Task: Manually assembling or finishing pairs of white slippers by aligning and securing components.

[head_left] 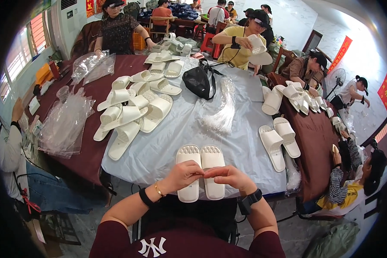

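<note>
Slippers [188,192], two white ones, sit side by side in the head view, on the pale table cloth [185,122] right in front of the person. Their bumpy ends point away, and their smooth ends seem to reach the near edge or poke a bit past it. The left hand [186,175] is over the left slipper, fingers curled in and tips pinched close. The right hand [231,176] is over the right slipper, half bent, its tips meeting the left hand's. I cannot tell if something thin is held between them.

I think these two could fall down, since they sit so near the edge and a wrist could knock them. If the fingers do hold something tiny, it could drop and be hard to find on the pale cloth. The gold bracelet [159,189] or the dark watch [250,199] could rub a slipper and leave a mark. The pile of white slippers [157,112] could tip, because they lie crooked on one another. The bunch of clear strands [225,105] lies just beside the black bag [198,81], so pulling the bag could drag strands along and tangle them.
</note>
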The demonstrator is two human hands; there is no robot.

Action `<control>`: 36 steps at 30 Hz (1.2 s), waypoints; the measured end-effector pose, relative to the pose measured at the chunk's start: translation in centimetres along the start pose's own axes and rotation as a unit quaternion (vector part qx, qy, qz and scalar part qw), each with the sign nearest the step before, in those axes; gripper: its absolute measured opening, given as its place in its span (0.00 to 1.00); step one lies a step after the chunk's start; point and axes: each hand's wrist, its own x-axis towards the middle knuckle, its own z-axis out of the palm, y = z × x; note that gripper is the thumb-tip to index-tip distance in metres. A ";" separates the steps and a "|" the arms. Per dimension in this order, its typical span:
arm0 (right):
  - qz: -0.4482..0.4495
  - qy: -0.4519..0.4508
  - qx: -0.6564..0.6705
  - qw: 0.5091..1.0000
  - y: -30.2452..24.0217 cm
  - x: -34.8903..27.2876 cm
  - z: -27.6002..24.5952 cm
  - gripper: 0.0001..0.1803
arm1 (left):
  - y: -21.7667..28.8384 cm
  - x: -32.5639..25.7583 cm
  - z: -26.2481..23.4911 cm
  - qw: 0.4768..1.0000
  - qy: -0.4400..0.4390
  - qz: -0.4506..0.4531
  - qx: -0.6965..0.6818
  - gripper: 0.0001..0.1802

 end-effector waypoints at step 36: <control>-0.036 0.501 -0.399 0.767 8.6 4.1 7.1 0.08 | -7.4 -0.1 -4.2 0.962 0.087 -0.234 0.109 0.12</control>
